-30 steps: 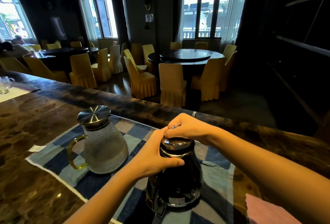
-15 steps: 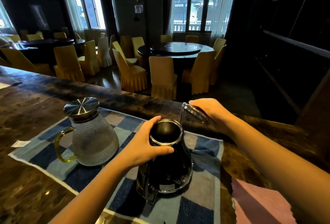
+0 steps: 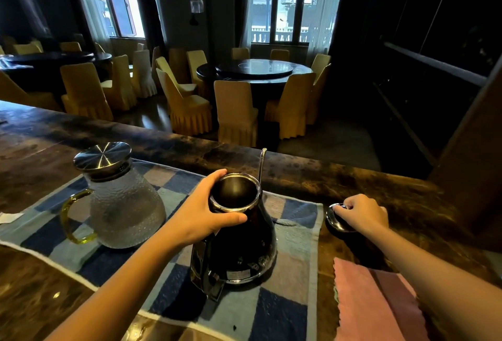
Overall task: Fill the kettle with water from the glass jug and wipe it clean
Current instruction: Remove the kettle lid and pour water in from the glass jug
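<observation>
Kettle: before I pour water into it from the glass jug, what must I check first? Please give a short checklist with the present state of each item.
1. Mouth uncovered: ok. The kettle stands open and upright on the checked towel.
2. Kettle steadied: ok. The left hand has a grip round its neck.
3. Right hand free for the jug: not ok. The right hand holds the kettle lid at the counter.
4. Glass jug ready to pour: cannot tell. Its steel lid is on.
5. Water in the jug: cannot tell. The glass is textured.
6. Pink cloth at hand for wiping: ok. It lies right of the towel.
</observation>
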A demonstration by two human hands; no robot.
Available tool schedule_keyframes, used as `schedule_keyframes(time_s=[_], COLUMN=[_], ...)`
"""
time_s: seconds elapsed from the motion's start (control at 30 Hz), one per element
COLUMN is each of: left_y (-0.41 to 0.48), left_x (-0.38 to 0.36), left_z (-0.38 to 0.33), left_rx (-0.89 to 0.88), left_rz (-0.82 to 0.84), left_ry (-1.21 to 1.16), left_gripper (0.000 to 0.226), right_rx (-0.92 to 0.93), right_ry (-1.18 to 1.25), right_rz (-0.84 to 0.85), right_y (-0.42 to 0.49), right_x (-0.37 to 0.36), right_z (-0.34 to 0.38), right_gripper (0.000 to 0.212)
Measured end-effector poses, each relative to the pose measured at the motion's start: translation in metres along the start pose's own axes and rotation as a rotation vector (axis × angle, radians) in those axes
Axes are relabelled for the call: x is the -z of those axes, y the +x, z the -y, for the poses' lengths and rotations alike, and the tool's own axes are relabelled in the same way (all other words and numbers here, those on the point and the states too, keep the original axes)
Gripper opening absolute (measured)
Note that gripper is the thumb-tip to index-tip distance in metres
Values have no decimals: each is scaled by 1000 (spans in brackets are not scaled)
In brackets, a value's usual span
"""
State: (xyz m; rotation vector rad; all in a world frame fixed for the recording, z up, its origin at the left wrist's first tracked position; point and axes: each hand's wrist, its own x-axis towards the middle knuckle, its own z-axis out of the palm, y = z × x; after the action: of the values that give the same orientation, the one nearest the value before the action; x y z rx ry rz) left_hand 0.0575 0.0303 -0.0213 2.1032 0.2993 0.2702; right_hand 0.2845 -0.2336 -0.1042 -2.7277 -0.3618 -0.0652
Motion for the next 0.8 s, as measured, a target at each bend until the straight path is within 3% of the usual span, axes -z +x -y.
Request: schedule_keyframes(time_s=[0.3,0.47,0.63,0.8], left_y=[-1,-1,-3,-14], left_x=[-1,-2,-5,-11], left_z=[0,0,1,4], left_rx=[0,-10,-31,-32], left_rz=[-22,-29,-56,-372], left_ry=[-13,-33,-38,-159], left_gripper=[95,91,79,51], right_rx=[-87,-57,95,453], right_ry=[-123,-110,296,653], right_rz=[13,-82,-102,-5], right_y=[3,2,1,-25], right_x=[-7,-5,16,48], right_z=[-12,-10,33,115], right_gripper=[43,36,20,8])
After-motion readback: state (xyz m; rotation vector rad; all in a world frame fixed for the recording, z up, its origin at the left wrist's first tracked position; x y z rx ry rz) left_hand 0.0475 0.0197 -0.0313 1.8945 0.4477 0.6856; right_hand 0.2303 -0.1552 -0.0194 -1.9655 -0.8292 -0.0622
